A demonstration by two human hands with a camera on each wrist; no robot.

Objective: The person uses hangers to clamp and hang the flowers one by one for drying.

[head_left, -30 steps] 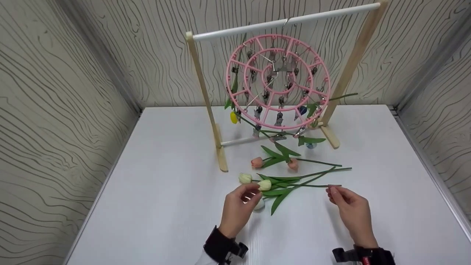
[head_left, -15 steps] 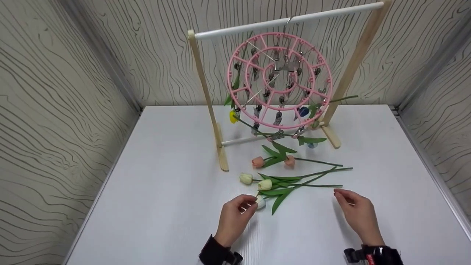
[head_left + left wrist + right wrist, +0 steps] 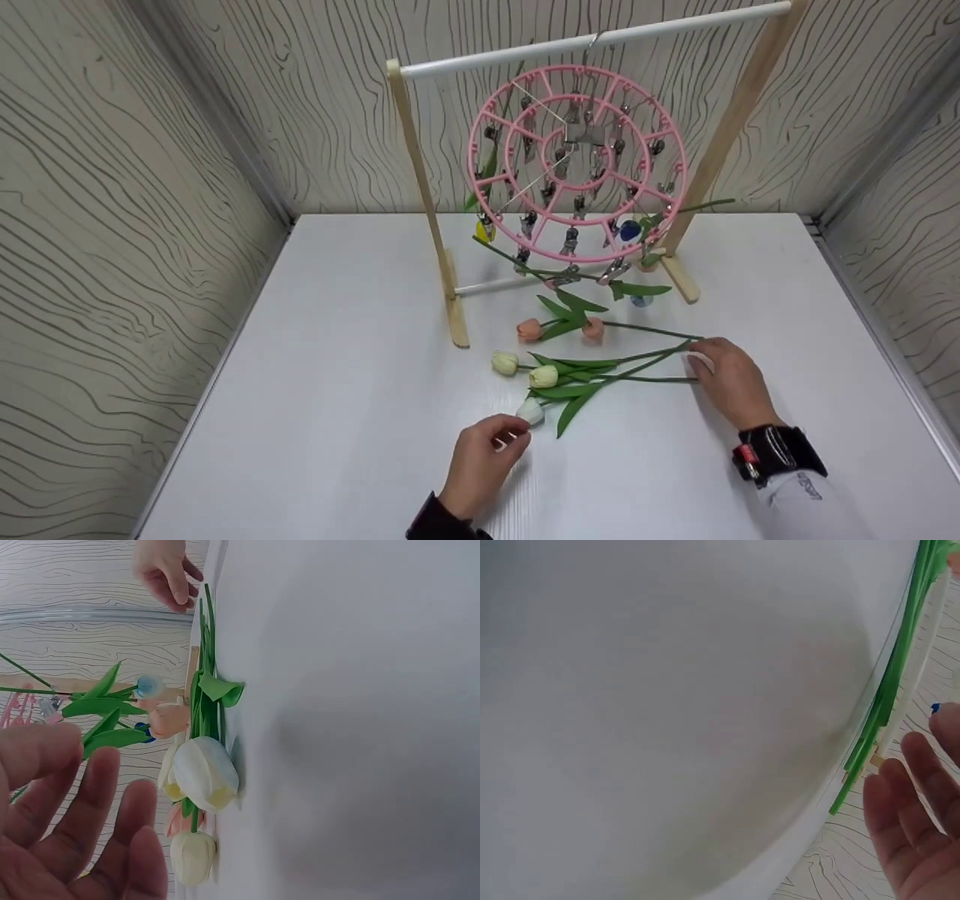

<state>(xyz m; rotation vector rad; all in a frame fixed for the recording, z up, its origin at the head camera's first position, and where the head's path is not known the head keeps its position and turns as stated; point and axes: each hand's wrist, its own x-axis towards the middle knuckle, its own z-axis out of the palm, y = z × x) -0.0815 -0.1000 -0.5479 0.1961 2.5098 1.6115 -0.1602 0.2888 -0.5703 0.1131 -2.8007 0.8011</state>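
Note:
Three pale artificial tulips lie on the white table: a whitish one (image 3: pixel 531 412), a cream one (image 3: pixel 543 376) and another cream one (image 3: pixel 505 363). My left hand (image 3: pixel 484 459) hovers beside the whitish bloom; in the left wrist view its loosely bent fingers (image 3: pixel 97 787) hold nothing. My right hand (image 3: pixel 733 381) is over the ends of the green stems (image 3: pixel 652 365). The right wrist view shows its fingers (image 3: pixel 919 802) spread apart beside the stem ends (image 3: pixel 847 784), gripping none of them. Two peach tulips, one at left (image 3: pixel 529 330) and one at right (image 3: pixel 592 330), are farther back.
A pink round clip hanger (image 3: pixel 525 244) hangs from the white bar (image 3: pixel 517 56) of a wooden stand (image 3: pixel 427 202). Tulips are clipped to it, including a yellow one (image 3: pixel 484 231) and a blue one (image 3: pixel 629 230). Patterned walls (image 3: pixel 150 300) enclose the white table (image 3: pixel 337 390).
My right hand has moved back from the front stem end, first towards me, then forward and right over the stems. The left hand has drawn back from the cream bloom towards the whitish one.

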